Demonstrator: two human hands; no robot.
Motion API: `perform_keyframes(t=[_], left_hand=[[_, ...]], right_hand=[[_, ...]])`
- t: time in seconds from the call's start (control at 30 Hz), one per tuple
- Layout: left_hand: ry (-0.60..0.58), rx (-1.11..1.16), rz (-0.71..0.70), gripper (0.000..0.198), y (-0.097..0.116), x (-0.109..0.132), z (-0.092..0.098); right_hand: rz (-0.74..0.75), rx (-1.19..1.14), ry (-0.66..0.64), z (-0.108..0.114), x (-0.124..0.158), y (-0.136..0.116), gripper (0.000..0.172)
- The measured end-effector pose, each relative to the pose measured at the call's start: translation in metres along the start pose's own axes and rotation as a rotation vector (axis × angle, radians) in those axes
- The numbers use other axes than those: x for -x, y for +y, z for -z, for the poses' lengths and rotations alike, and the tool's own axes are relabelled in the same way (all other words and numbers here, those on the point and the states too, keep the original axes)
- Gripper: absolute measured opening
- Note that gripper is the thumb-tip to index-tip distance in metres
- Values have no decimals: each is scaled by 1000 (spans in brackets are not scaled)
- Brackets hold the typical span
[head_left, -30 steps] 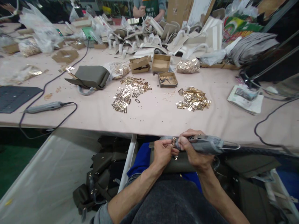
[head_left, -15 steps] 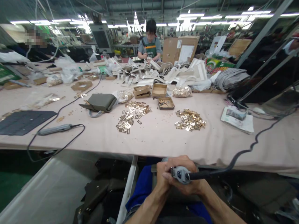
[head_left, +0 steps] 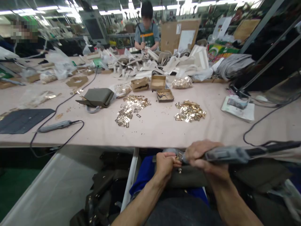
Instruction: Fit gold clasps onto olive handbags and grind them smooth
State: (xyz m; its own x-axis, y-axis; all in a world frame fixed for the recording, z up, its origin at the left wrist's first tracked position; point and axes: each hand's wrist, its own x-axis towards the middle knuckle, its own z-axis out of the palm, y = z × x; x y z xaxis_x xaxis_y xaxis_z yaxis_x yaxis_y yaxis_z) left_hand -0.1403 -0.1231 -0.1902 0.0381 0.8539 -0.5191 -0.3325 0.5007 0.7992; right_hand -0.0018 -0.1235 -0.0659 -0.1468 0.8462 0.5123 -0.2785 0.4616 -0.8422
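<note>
Both hands work low: right hand (head_left: 202, 153) grips driver (head_left: 225, 154), left hand (head_left: 166, 161) pinches clasp (head_left: 180, 156).

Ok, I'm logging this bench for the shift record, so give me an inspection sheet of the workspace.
Surface: pale pink table, covered but flat.
Job's things: olive bag on the lap; small gold fitting at its top edge; grey power tool tipped toward it.
Clutter: two heaps of gold fittings, small cardboard trays, another olive bag, bagged parts.
Hands: left hand pinches at the fitting; right hand grips the tool.
Cables: tool cord loops over the table; a second tool lies corded.
Surroundings: a co-worker at the far side.
</note>
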Motion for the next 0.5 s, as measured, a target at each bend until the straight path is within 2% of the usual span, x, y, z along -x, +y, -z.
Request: perform_keyframes(t=[0.07,0.17,0.27,0.37,0.5], left_hand=[[-8,32,34,21,-3,0,0],[-18,46,44,21,-5,2,-2],[-26,31,16,18,-6,6,-2],[-50,0,-25,15,-8,7,-1],[-85,-79,-72,12,-16,5,1]], right_hand=[[39,-127,170,12,-3,-9,12],[91,-190,427,34,-6,-16,13],[93,-266,643,64,-4,-10,14],[43,-351,824,98,0,12,18],[-19,-366,1089,139,1,56,17]])
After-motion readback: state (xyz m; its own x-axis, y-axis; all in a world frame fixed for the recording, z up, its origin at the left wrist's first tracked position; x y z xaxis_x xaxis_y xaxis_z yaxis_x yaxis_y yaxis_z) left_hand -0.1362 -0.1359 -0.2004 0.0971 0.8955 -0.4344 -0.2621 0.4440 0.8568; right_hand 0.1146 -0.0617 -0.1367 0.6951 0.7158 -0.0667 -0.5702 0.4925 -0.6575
